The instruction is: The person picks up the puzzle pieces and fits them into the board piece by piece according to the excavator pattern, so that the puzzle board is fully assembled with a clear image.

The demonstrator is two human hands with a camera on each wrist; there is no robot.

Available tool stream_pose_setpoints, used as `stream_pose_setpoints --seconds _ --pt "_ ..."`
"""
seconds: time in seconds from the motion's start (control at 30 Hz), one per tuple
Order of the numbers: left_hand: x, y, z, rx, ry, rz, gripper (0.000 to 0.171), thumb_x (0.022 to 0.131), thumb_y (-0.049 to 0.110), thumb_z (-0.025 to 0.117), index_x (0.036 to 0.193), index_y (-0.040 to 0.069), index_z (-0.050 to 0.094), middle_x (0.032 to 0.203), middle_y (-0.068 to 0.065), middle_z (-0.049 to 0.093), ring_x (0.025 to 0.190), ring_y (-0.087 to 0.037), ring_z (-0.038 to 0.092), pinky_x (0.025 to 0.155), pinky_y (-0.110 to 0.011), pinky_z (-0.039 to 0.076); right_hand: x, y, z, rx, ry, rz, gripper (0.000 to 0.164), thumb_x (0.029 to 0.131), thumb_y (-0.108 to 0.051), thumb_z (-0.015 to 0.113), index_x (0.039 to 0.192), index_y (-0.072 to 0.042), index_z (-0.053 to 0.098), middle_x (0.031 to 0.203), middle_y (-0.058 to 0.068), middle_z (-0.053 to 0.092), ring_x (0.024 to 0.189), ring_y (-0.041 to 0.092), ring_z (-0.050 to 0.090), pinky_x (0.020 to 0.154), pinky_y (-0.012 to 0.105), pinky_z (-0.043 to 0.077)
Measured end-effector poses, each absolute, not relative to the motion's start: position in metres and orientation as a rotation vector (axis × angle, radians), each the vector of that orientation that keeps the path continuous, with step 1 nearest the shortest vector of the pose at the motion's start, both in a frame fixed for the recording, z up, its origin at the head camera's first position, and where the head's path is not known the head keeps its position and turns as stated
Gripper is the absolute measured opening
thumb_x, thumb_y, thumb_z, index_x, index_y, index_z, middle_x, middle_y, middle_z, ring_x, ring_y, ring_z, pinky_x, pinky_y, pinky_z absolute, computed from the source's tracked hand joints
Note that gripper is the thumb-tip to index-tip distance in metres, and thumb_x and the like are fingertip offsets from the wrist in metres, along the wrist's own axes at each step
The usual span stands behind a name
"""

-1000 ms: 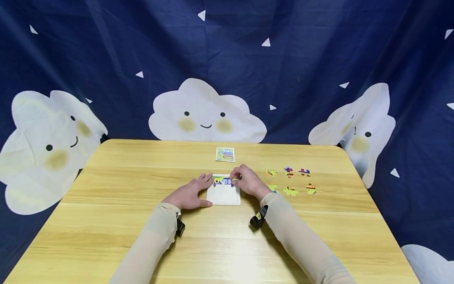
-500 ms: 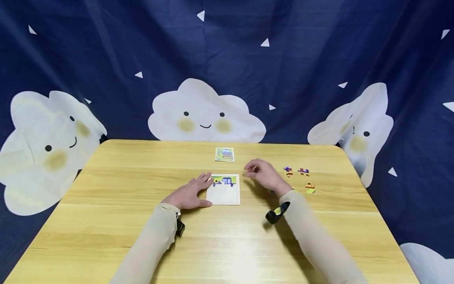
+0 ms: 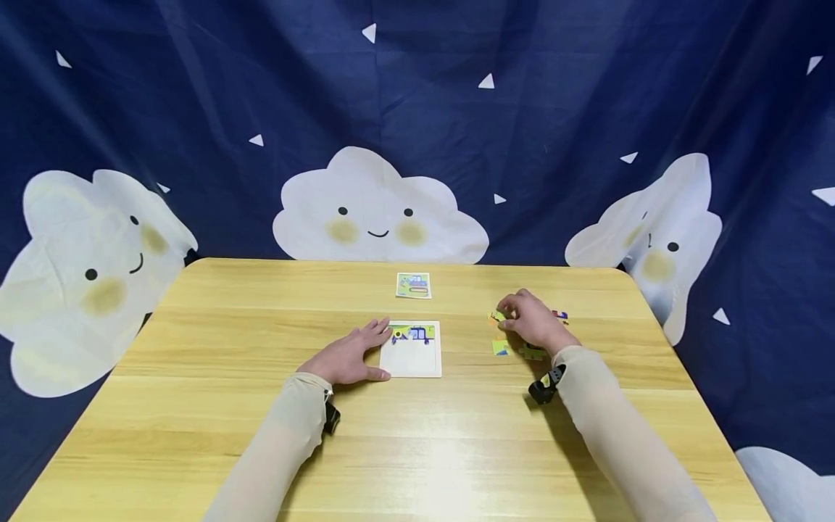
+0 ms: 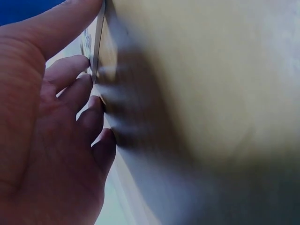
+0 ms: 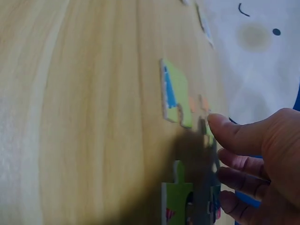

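Note:
My left hand [image 3: 349, 354] lies with fingers spread at the left side of a white puzzle tray [image 3: 409, 362], fingertips over its edge. A strip of joined jigsaw pieces [image 3: 412, 333] fills the tray's top; the lower part is bare white. To the right, my right hand [image 3: 530, 319] hovers low over the loose pieces. Its thumb and index finger stand apart around a green and orange jigsaw piece [image 3: 496, 317]. The right wrist view shows the thumb tip [image 5: 216, 123] right at that piece, the other fingers loosely bent.
Other loose pieces lie about the right hand: a green and blue piece [image 3: 500, 348], a green piece [image 3: 533, 352] and a purple and red piece [image 3: 561, 317]. A small picture card [image 3: 413, 285] lies behind the tray. A blue cloud-print curtain [image 3: 417, 94] hangs beyond the table.
My right hand has left the tray's top right corner and moved right to the loose pieces. The joined strip shows uncovered in the tray. The left hand has stayed in place.

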State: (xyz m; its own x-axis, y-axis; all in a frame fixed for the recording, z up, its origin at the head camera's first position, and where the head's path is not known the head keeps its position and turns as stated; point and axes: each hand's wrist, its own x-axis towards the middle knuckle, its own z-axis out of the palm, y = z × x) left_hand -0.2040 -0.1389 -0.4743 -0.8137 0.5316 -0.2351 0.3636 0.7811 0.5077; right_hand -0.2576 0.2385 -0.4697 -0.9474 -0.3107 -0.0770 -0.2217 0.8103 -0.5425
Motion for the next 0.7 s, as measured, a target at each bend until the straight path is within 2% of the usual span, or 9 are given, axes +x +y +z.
stream_pose_setpoints --seconds 0.13,0.27,0.4,0.53,0.7 --pt "-0.205 -0.140 -0.475 0.704 2.611 0.620 0.088 0.085 0.043 0.075 0.154 0.011 0.031 0.163 -0.003 0.013 0.147 -0.030 0.011 0.116 -0.052 0.016 -0.260 0.237 -0.472 -0.437 2.833 -0.780 0.021 0.089 -0.006 0.073 0.109 -0.006 0.068 0.104 0.012 0.053 0.096 0.031 0.055 0.086 0.048 0.048" --pt "-0.206 -0.140 -0.475 0.729 2.615 0.599 0.088 0.085 0.044 0.074 0.154 0.011 0.031 0.163 -0.003 0.012 0.147 -0.027 0.010 0.117 -0.050 0.016 -0.262 0.238 -0.472 -0.437 2.842 -0.770 0.017 0.087 -0.005 0.074 0.103 -0.007 0.066 0.103 0.012 0.053 0.094 0.030 0.054 0.084 0.047 0.047" --pt "-0.207 -0.140 -0.475 0.737 2.612 0.602 0.088 0.086 0.045 0.074 0.155 0.012 0.030 0.163 -0.002 0.011 0.148 -0.026 0.009 0.117 -0.049 0.014 -0.263 0.238 -0.472 -0.427 2.835 -0.840 0.018 0.087 -0.001 0.073 0.099 -0.005 0.061 0.096 0.010 0.055 0.087 0.028 0.052 0.079 0.043 0.046" --pt "-0.208 -0.140 -0.476 0.740 2.610 0.607 0.088 0.086 0.044 0.074 0.155 0.011 0.030 0.163 -0.002 0.012 0.148 -0.026 0.009 0.117 -0.049 0.014 -0.262 0.236 -0.470 -0.387 2.844 -0.948 0.011 0.091 0.003 0.066 0.096 -0.006 0.061 0.089 0.007 0.059 0.082 0.026 0.053 0.074 0.039 0.045" --pt "-0.207 -0.141 -0.476 0.730 2.609 0.614 0.088 0.085 0.044 0.074 0.155 0.012 0.030 0.163 -0.002 0.012 0.148 -0.026 0.009 0.117 -0.049 0.014 -0.255 0.225 -0.466 -0.349 2.811 -1.166 0.009 0.094 0.003 0.062 0.093 -0.006 0.064 0.087 0.008 0.062 0.078 0.023 0.057 0.068 0.035 0.050"
